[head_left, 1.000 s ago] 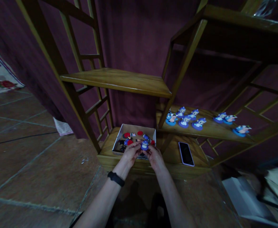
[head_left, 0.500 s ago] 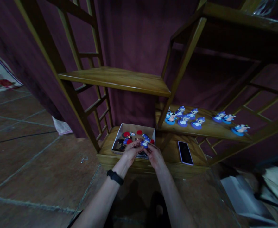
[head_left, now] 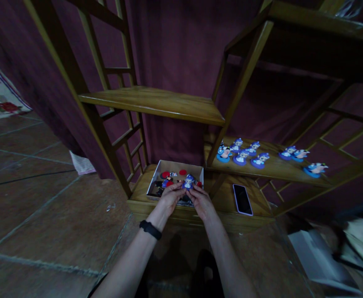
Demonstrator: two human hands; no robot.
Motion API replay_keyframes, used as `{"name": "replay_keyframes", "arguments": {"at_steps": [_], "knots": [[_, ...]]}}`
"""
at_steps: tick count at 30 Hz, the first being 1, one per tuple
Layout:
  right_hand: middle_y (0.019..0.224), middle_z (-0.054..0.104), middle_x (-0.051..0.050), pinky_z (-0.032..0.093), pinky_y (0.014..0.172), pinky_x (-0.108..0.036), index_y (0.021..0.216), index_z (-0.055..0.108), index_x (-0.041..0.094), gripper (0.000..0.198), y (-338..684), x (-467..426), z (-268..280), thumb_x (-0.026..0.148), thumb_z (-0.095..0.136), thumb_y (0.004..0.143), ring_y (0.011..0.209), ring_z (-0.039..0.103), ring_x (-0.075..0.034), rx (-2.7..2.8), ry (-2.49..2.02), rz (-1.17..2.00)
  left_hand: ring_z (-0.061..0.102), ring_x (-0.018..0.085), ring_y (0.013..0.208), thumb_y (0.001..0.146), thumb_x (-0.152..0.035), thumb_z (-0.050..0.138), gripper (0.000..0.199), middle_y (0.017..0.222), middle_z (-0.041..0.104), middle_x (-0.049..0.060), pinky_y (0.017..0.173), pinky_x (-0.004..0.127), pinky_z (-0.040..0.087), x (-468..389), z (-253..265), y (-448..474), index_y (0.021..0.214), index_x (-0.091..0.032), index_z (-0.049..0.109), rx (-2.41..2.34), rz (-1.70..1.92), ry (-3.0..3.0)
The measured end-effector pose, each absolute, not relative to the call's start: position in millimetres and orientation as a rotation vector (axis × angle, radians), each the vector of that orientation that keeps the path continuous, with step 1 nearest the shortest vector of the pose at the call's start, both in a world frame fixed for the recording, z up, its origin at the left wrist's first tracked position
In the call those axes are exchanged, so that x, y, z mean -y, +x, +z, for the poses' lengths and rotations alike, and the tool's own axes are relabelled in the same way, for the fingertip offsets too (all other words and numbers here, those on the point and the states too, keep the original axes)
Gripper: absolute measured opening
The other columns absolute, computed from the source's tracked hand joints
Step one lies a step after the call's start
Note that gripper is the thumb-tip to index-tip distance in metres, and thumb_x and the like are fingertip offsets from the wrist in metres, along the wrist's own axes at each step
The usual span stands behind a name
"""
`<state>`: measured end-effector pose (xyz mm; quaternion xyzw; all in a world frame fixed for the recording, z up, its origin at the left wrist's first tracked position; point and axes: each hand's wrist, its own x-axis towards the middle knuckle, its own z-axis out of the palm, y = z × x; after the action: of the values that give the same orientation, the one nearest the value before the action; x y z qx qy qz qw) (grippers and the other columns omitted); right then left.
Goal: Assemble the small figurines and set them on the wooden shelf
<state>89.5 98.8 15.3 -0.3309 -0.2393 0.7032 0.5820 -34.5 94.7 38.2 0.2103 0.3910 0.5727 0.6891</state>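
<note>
Between my fingertips is a small purple-and-white figurine (head_left: 188, 182), held upright by its base. My left hand (head_left: 170, 198), with a black band on the wrist, pinches it from the left. On the other side my right hand (head_left: 201, 202) grips it too. Both hands are over the front edge of an open cardboard box (head_left: 152, 182), which holds several more figurines and parts with red, black and blue showing; some are hidden behind my hands. Similar purple figurines (head_left: 240, 157) stand on the shelf to the right, with a blue-based pink one (head_left: 224, 154) beside them.
A wooden shelf board (head_left: 156, 103) juts out above the box, and a slanted post (head_left: 240, 91) stands to its right. A phone (head_left: 242, 199) lies on the lower board. More figurines (head_left: 316, 169) are at the shelf's right end. A white box (head_left: 321, 256) is on the floor.
The figurine in my hands has turned from tilted to upright, facing me. My hands have stayed in nearly the same place over the box.
</note>
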Motion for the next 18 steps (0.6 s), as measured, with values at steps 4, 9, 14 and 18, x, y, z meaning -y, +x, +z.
{"name": "replay_keyframes", "arguments": {"at_steps": [4,9,14,18], "knots": [[0.085,0.072,-0.002,0.053,0.082,-0.025,0.082,0.069,0.018,0.023,89.4,-98.5,15.3,0.008,0.072,0.061,0.082,0.067,-0.013,0.553,-0.778,1.644,0.065,0.013,0.071,0.058,0.003,0.071,0.032,0.082,0.071,0.009,0.070,0.023,0.051,-95.6,36.7,-35.1,0.087,-0.010,0.068,-0.897,1.254,0.474],[0.086,0.072,-0.003,0.053,0.083,-0.026,0.084,0.069,0.017,0.024,90.1,-99.0,14.4,0.009,0.072,0.062,0.082,0.067,-0.014,0.576,-0.787,1.650,0.065,0.012,0.066,0.059,0.004,0.070,0.032,0.077,0.070,0.008,0.066,0.021,0.051,-95.6,36.7,-35.4,0.088,-0.010,0.068,-0.912,1.246,0.470],[0.089,0.072,-0.004,0.053,0.083,-0.027,0.089,0.069,0.017,0.028,91.7,-99.8,15.2,0.009,0.073,0.062,0.083,0.067,-0.014,0.593,-0.796,1.662,0.064,0.011,0.064,0.060,0.006,0.069,0.032,0.075,0.070,0.007,0.064,0.020,0.052,-94.2,39.6,-35.2,0.088,-0.010,0.068,-0.901,1.241,0.452],[0.089,0.072,-0.004,0.054,0.082,-0.028,0.089,0.068,0.017,0.030,92.2,-99.4,15.5,0.008,0.073,0.061,0.083,0.067,-0.015,0.580,-0.801,1.663,0.064,0.011,0.064,0.060,0.006,0.068,0.032,0.075,0.070,0.007,0.065,0.020,0.052,-92.9,42.1,-35.0,0.087,-0.010,0.069,-0.905,1.239,0.439]]}}
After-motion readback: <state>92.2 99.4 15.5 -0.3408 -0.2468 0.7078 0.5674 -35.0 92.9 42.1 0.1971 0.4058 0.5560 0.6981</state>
